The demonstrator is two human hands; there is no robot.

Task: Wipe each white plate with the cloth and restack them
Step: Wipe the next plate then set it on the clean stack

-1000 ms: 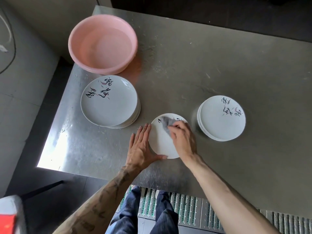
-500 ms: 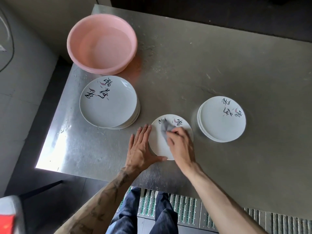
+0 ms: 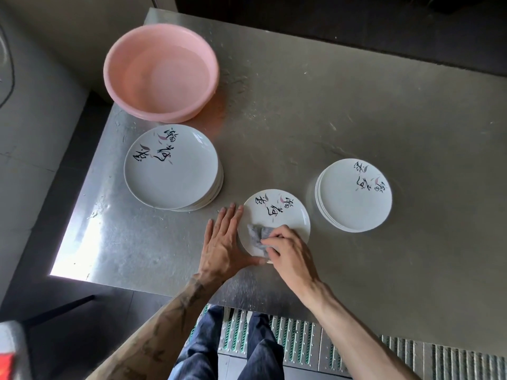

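Since the earlier frame, right hand (image 3: pixel 288 250) and cloth (image 3: pixel 258 237) have shifted from the 12 o'clock part of the single plate (image 3: pixel 277 212) to its 6 o'clock part, uncovering the black and pink brush lettering. The fingers are curled over the grey cloth, pinching it down on the plate. Left hand (image 3: pixel 222 242) lies flat on the steel table (image 3: pixel 356 105), fingers straight against the plate's 9 o'clock rim, thumb at about 7 o'clock.

Containers: pink basin (image 3: pixel 162 69) stands at the table's 11 o'clock corner; whether it holds water cannot be told. Larger plate stack (image 3: pixel 172 171) sits at 10 o'clock from the single plate, just below the basin. Smaller plate stack (image 3: pixel 354 196) sits at 3 o'clock, near but apart.

Surface: brushed metal, scuffed and streaked, with glare at its 8 o'clock edge. Room: grey floor at 9 o'clock; ribbed green-and-grey floor grating (image 3: pixel 301 344) at 6 o'clock.
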